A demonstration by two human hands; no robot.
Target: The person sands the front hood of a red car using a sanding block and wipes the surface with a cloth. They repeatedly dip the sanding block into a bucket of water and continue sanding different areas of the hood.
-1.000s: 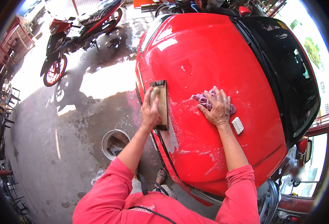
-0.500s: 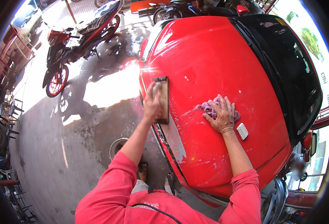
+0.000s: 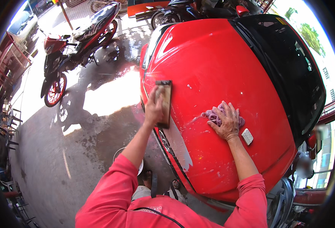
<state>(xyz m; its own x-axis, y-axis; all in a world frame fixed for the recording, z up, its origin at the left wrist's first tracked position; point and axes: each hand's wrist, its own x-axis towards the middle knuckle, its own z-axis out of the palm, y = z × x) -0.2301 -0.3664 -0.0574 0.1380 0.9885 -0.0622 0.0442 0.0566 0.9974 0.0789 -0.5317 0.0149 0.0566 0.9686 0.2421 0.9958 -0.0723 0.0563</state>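
Note:
My left hand [image 3: 154,107] is closed on a long, narrow sanding block [image 3: 166,104], which lies on the front edge of a red car hood [image 3: 213,68]. The hand and block are slightly blurred. Beside the block's near end, a greyish-white patch [image 3: 179,148] runs along the hood edge. My right hand [image 3: 228,124] presses, fingers spread, on a crumpled purple cloth [image 3: 213,115], partly covering it. A small white bar [image 3: 247,136] with raised marks sits next to my right wrist. Water drops and suds dot the wet paint.
A bucket [image 3: 141,167], mostly hidden by my left arm, stands near my feet. To the far left a red and black motorcycle [image 3: 74,53] is parked, with another motorcycle [image 3: 171,17] beyond the car. The dark windshield [image 3: 293,68] is at the right.
The view has shifted slightly, so the surroundings sit a little differently. My left hand and the sanding block remain at the hood edge; my right hand stays on the cloth.

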